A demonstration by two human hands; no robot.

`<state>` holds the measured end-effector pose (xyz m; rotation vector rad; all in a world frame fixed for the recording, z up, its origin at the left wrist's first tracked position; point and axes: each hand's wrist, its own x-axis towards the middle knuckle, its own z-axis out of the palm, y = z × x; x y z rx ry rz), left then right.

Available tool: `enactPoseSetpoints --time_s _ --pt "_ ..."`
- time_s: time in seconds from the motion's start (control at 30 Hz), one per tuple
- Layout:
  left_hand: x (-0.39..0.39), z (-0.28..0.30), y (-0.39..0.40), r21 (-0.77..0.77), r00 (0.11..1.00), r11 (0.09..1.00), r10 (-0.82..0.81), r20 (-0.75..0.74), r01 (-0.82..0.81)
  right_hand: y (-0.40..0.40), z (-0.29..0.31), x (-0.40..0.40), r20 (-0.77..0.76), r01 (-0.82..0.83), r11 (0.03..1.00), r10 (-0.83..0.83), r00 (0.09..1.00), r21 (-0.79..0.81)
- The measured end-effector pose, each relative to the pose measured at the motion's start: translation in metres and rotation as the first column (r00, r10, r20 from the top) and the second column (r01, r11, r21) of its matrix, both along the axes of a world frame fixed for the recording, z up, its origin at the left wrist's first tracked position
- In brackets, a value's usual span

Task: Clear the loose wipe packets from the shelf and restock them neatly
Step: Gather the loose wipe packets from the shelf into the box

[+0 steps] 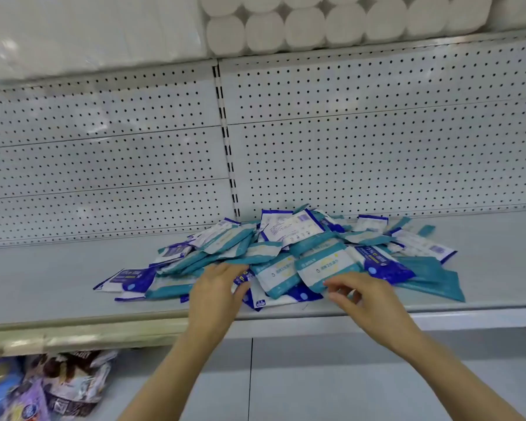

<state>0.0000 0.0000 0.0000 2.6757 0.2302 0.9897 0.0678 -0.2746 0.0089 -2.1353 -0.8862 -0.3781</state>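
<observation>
Packets (pixel 286 253) heaped loose at mid-shelf (pixel 58 281), spilling to its front edge. Left hand (pixel 216 287) flat on the heap, fingers straight. Right hand (pixel 362 294) pinching 1 teal packet (pixel 325 267) near that edge.

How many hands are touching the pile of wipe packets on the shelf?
2. The left hand rests on the pile of wipe packets at its front middle; the right hand pinches a teal packet at the front right.

One heap of wipe packets (pixel 286 256), too many and too overlapped to count, teal ones and dark blue ones mixed, two hands, left hand (pixel 217 287), right hand (pixel 362 294), one shelf (pixel 58 278), roughly a dozen white paper rolls (pixel 304 28) above
</observation>
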Motion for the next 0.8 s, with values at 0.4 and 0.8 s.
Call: enactPoseSetpoints --time_s 0.4,0.8 --pt "0.045 -0.002 -0.033 0.36 0.927 0.929 -0.207 0.313 0.086 0.094 0.028 0.02 -0.751 0.192 0.862 0.275 0.6 0.469" --pt "0.083 0.042 0.079 -0.071 0.827 0.9 0.361 -0.43 -0.43 0.092 0.012 0.054 -0.76 0.275 0.788 0.34 0.553 0.552"
